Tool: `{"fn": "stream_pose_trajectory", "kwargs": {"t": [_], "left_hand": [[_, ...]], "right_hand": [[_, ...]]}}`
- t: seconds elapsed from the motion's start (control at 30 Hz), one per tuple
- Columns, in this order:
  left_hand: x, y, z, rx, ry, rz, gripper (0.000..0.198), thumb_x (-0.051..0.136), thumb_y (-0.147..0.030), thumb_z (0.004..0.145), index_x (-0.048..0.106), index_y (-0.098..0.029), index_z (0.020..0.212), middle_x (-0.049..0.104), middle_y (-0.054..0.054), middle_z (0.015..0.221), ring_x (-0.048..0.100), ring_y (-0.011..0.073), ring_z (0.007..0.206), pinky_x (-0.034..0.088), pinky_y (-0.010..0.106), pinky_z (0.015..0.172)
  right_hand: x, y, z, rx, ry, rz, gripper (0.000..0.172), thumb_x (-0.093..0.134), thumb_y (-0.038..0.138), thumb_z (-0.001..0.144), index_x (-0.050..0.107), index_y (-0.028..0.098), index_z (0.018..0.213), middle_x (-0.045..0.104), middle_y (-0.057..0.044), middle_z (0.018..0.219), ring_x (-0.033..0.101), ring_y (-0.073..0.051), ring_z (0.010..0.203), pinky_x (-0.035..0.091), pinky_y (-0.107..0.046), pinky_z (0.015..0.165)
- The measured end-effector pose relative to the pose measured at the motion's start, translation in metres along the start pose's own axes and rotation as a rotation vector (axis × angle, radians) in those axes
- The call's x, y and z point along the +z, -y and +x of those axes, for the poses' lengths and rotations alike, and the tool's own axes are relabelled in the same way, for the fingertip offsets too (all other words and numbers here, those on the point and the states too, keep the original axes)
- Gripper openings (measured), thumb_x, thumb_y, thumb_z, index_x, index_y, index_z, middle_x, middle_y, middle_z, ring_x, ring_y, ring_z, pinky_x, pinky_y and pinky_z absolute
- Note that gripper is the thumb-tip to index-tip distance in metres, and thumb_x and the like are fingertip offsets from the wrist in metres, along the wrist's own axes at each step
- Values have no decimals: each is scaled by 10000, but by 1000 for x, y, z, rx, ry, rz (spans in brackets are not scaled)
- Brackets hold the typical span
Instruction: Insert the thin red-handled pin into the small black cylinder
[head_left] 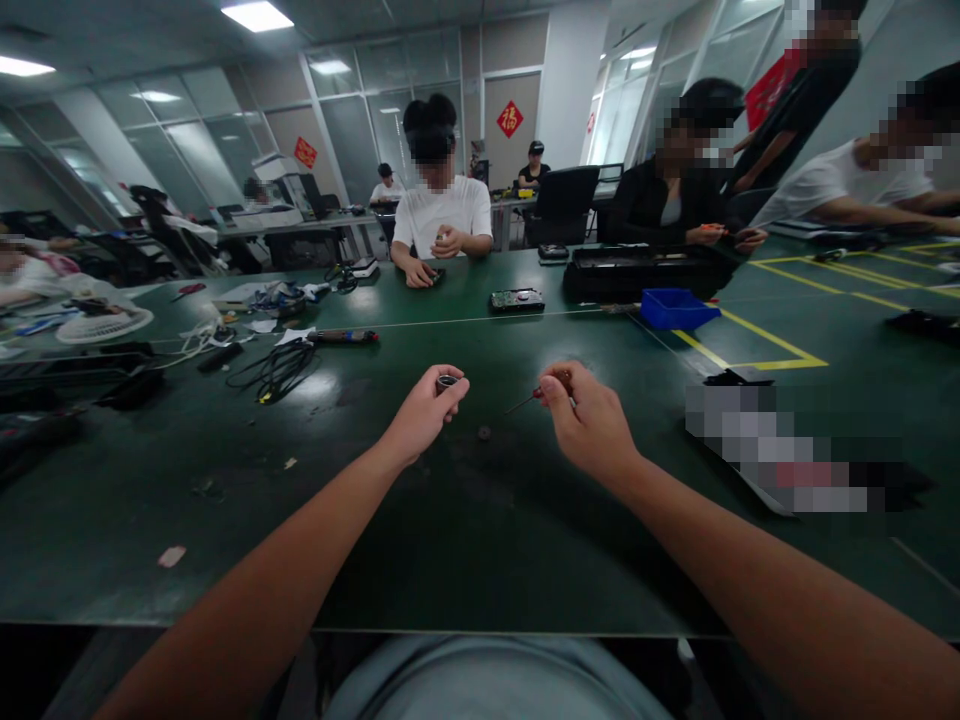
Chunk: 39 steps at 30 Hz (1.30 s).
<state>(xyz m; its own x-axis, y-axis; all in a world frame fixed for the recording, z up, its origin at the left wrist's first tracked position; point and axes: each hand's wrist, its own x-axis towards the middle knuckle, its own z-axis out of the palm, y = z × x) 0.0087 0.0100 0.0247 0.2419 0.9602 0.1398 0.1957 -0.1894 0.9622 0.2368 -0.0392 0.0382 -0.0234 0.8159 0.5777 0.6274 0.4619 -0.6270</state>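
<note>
Pinched in my left hand (429,412) is a small round dark part with a silvery ring-shaped rim (448,382); what kind of part it is cannot be made out. My right hand (589,418) is closed around the handle of a screwdriver (520,404), whose thin shaft points left and slightly down. Between and below the two hands, a small dark round piece (484,433) lies on the green tabletop (480,540). The screwdriver tip is apart from both the piece and the part in my left hand.
Ahead lies a hard drive (517,299) with its circuit board up. A blue bin (679,309) and a long black tray (645,272) stand at right. Cables (281,370) and an electric screwdriver (343,337) lie left. A person (442,210) works across the table.
</note>
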Motion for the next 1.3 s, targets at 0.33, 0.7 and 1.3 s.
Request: {"fn": "stream_pose_trajectory", "kwargs": {"t": [0.33,0.7,1.3], "left_hand": [[7,-17,-1,181,311,704,204,570,-358,905,695,-212,973,696,58,944,636,216,852,474,324,762],[12,0,7,161,424,992,285,646,-381,865,737,-278,1115,684,82,1024,640,269,911,487,337,767],[8,-4,14,137,570,970,290,632,-372,875,719,-248,1123,694,61,1071,639,224,937,457,306,779]], "right_hand": [[-1,1,-1,-43,2,-22,193,435,358,1006,577,233,967,697,-42,803,669,-208,741,460,-341,694],[-4,4,-3,-61,27,-15,202,437,372,1008,574,230,967,689,-40,794,660,-207,724,446,-336,671],[-5,6,-2,-81,31,-10,197,442,350,1008,573,208,967,684,-36,782,655,-193,709,444,-320,663]]}}
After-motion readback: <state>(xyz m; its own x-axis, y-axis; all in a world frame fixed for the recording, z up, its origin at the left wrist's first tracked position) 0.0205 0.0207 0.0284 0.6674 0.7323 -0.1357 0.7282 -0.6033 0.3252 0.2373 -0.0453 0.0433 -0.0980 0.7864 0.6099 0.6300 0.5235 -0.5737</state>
